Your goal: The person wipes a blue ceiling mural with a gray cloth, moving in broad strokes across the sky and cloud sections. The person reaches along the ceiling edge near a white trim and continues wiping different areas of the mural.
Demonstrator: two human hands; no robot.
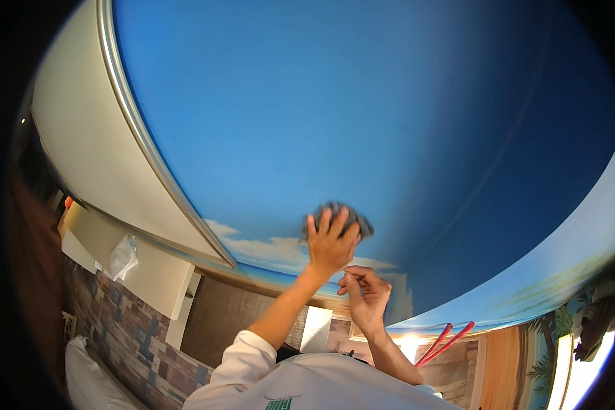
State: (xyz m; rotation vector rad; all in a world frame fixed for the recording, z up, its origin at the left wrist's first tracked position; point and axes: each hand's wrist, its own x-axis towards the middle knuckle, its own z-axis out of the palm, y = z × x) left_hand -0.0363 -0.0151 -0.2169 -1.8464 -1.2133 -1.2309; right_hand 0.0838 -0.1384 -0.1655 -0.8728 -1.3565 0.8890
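Observation:
My left hand [330, 247] presses a dark grey cloth [362, 222] against a blue surface painted like a sky [280, 130]. Its fingers lie over the cloth, which looks slightly blurred. Just below and to the right, my right hand [367, 290] is raised with its fingers curled and the thumb close to the index finger. Whether anything is pinched there is too small to make out. White painted clouds [270, 253] lie beside the cloth, near the surface's lower edge.
A pale panel with a metal edge strip [133, 113] borders the blue on the left. Lower left are a white cabinet [164, 280] with a crumpled white tissue [124, 257] and a patterned wall [140, 328]. Two red poles [451, 342] stand right of my right forearm.

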